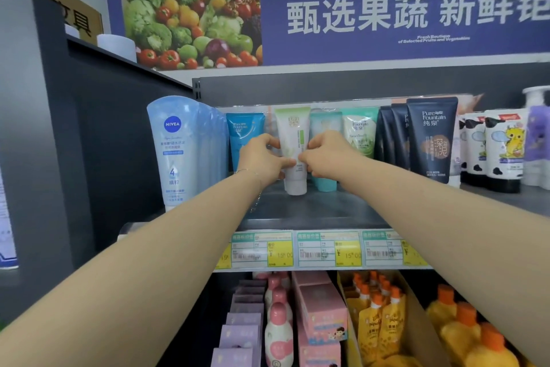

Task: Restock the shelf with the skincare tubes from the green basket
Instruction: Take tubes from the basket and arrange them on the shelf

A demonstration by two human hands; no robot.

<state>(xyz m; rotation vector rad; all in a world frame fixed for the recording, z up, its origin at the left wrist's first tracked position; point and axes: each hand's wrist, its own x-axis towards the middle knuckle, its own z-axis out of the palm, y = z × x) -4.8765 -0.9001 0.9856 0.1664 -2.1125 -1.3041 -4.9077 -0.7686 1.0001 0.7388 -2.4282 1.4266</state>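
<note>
A white skincare tube with a pale green top [293,128] stands cap-down on the dark shelf [312,212]. My left hand [263,160] grips its left side and my right hand [326,154] pinches its right side. A blue tube [244,128] stands just left of it. A teal tube [326,183] and a green Pure Fountain tube [358,134] stand to its right. The green basket is out of sight.
Large Nivea tubes [178,152] fill the shelf's left end. Dark Pure Fountain tubes [428,140] and white cartoon tubes [503,149] stand to the right. Price tags [327,249] line the shelf edge. Pink boxes [321,310] and yellow pouches [378,319] sit on the shelf below.
</note>
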